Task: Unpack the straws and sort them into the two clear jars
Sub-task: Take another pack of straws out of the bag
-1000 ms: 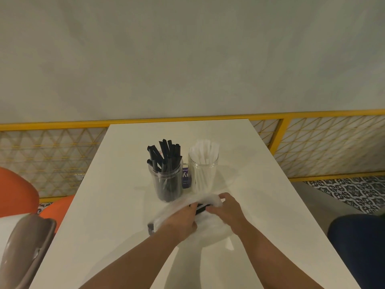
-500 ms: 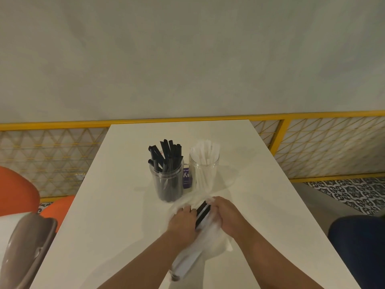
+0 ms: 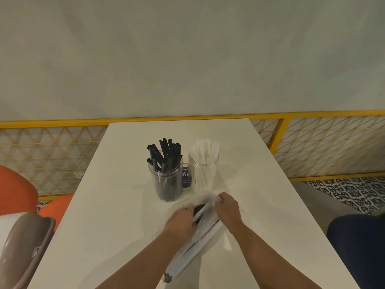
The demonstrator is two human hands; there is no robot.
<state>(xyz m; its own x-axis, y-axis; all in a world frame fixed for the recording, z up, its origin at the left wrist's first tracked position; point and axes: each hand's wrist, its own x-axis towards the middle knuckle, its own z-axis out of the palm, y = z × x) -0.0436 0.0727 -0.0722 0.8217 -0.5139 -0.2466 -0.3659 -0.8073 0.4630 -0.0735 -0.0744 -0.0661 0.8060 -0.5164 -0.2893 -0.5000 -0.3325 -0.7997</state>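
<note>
- plastic bag (image 3: 185,253) lies on the white bench (image 3: 104,205) just in front of the two jars, mouth toward them. black and white straws (image 3: 198,208) show inside it.
- the left hand (image 3: 180,221) has its fingers curled onto the left edge of the mouth. the right hand (image 3: 228,209) pinches the right edge of the film between thumb and fingers. both grip the bag, neither a straw yet.
- i'd say the step is opening the mouth: ease the two edges apart gently and keep the bag low on the bench so the bundle doesn't spill. then draw the straws out by colour.
- the black-straw jar (image 3: 166,182) and white-straw jar (image 3: 203,176) stand close side by side, already well filled. a sharp tug so near them could tip one.
- a small purple card (image 3: 186,177) stands between the jars.
- around the bench: a pale plain wall (image 3: 187,59), a yellow lattice railing (image 3: 283,130), orange seats (image 3: 14,190) to the left, patterned floor tiles (image 3: 354,190) to the right.
</note>
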